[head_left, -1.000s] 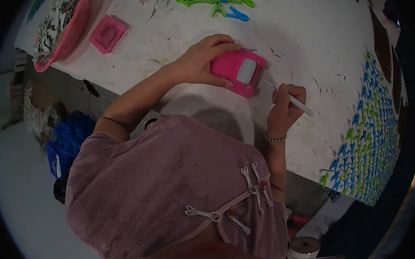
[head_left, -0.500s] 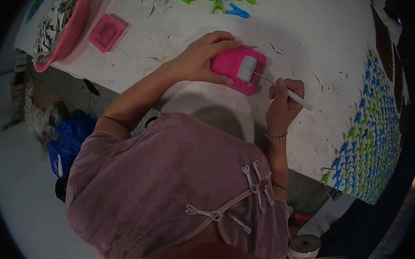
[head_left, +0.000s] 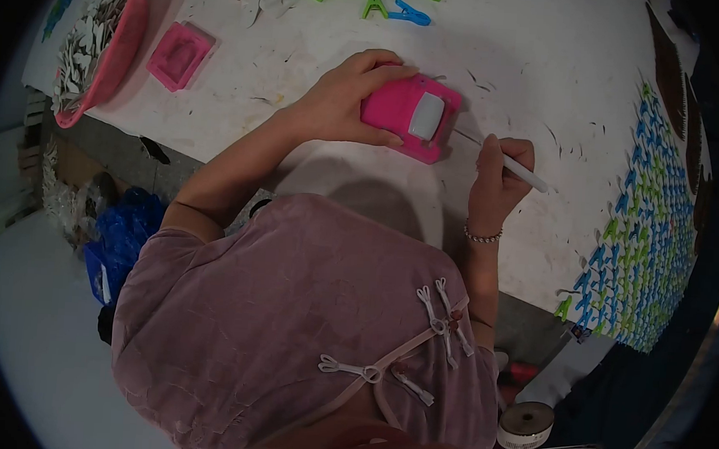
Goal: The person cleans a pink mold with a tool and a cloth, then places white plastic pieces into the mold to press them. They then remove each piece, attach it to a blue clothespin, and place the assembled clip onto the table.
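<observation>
My left hand is wrapped round the left side of a bright pink mould on the white table. A pale grey, rounded rectangular piece sits in the mould's right part. Between its fingers my right hand grips a thin tool with a white handle. The tool's fine metal tip points left and lies just right of the mould, apart from the grey piece.
A second pink mould lies to the left, beside a pink basket of grey-white pieces. Green and blue clips lie at the table's far edge. Many more clips stand in rows on the right.
My right hand has moved slightly right, taking the tool's tip off the grey piece. The left hand still holds the mould.
</observation>
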`<action>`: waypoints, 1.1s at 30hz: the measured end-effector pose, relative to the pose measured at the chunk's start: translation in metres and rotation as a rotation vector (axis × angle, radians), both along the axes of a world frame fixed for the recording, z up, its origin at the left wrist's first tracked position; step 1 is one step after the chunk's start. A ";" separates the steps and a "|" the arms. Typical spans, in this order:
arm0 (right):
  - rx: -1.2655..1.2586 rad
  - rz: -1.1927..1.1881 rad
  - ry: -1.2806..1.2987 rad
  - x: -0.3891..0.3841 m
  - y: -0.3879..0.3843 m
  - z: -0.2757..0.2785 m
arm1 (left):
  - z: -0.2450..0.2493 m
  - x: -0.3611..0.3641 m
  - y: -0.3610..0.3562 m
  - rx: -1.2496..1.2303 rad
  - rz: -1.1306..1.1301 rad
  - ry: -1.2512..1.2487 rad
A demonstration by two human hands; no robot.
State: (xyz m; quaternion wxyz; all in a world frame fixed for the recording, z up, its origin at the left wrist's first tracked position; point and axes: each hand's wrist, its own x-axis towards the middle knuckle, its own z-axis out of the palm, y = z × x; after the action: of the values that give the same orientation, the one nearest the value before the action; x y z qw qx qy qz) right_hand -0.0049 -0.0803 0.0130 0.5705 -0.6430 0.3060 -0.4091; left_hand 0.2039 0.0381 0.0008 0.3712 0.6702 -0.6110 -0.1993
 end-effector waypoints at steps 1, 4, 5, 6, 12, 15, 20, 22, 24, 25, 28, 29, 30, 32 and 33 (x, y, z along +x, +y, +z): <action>0.028 0.010 -0.057 -0.001 -0.001 0.000 | 0.000 0.000 0.000 -0.007 0.001 -0.009; 0.079 0.050 -0.109 0.002 0.004 0.001 | -0.001 0.000 0.000 -0.016 -0.002 -0.015; 0.100 0.083 -0.107 0.004 0.006 0.001 | -0.002 0.000 0.000 -0.021 -0.001 -0.015; 0.102 0.081 -0.105 0.002 0.004 -0.001 | -0.002 0.001 0.000 -0.019 -0.004 -0.013; 0.075 0.020 -0.114 0.000 -0.001 -0.003 | -0.001 0.001 -0.001 -0.008 -0.006 -0.014; 0.110 0.083 -0.040 0.001 0.000 -0.002 | -0.002 0.001 -0.001 -0.029 0.010 -0.009; 0.091 0.045 -0.146 0.004 -0.002 0.001 | 0.000 0.000 -0.001 -0.007 0.016 -0.017; 0.078 0.049 -0.098 0.004 -0.002 0.000 | -0.002 0.000 -0.001 -0.007 0.015 -0.019; 0.061 0.054 -0.048 0.002 -0.004 0.000 | -0.002 0.000 -0.001 -0.011 0.015 -0.019; 0.032 0.010 -0.064 0.002 -0.006 0.000 | -0.002 0.001 -0.001 -0.015 0.013 -0.023; 0.055 0.008 -0.074 0.005 -0.003 0.004 | -0.003 0.000 0.000 -0.022 0.013 -0.022; 0.102 0.050 -0.070 0.007 -0.001 0.005 | -0.002 0.000 -0.001 -0.027 0.016 -0.021; 0.101 0.049 -0.072 0.006 -0.002 0.004 | -0.003 0.000 -0.001 -0.028 0.015 -0.023; 0.029 0.020 -0.031 0.004 -0.006 0.001 | -0.004 0.000 -0.001 -0.027 0.021 -0.042; 0.025 0.024 -0.033 0.003 -0.008 -0.001 | -0.004 0.000 -0.001 -0.031 0.025 -0.044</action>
State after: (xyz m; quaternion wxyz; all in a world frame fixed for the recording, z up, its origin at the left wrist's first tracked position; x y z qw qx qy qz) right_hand -0.0016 -0.0880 0.0125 0.5886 -0.6324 0.2939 -0.4089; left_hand 0.2035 0.0373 -0.0028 0.3704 0.6760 -0.6138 -0.1703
